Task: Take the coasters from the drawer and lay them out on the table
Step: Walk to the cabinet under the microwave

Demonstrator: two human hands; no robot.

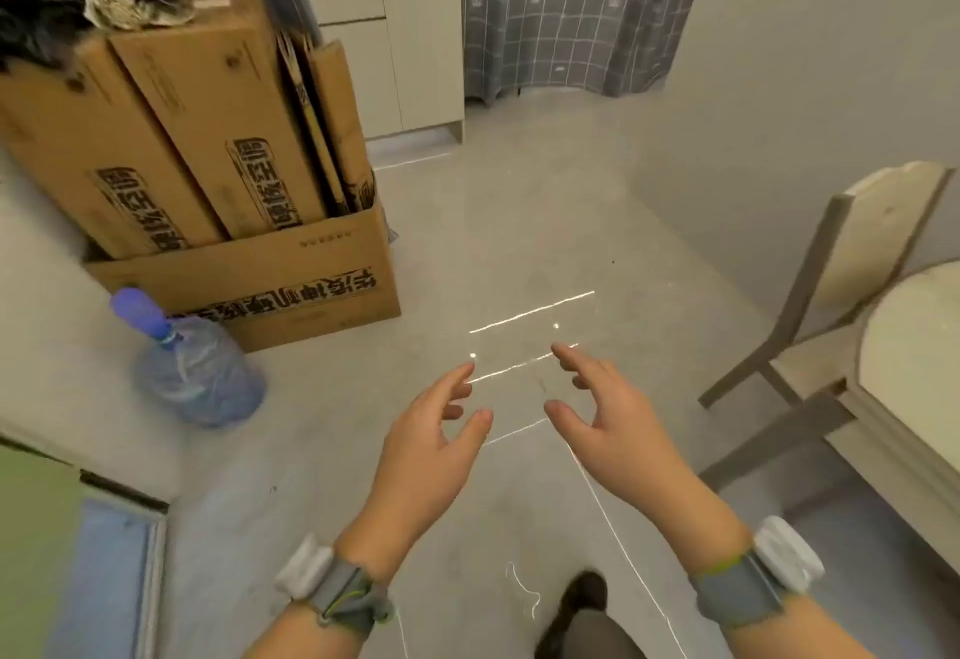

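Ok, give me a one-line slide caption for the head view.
Both hands, left hand and right hand, open and empty above the tiled floor; no coasters or drawer visible.

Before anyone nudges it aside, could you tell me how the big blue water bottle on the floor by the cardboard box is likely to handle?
The water bottle stands upright on a broad base, so it probably won't tip easily. Its walls look thin and crinkled, so it may flex if squeezed. How full it is cannot be told, so its weight is uncertain; the narrow neck under the purple cap seems the best grip.
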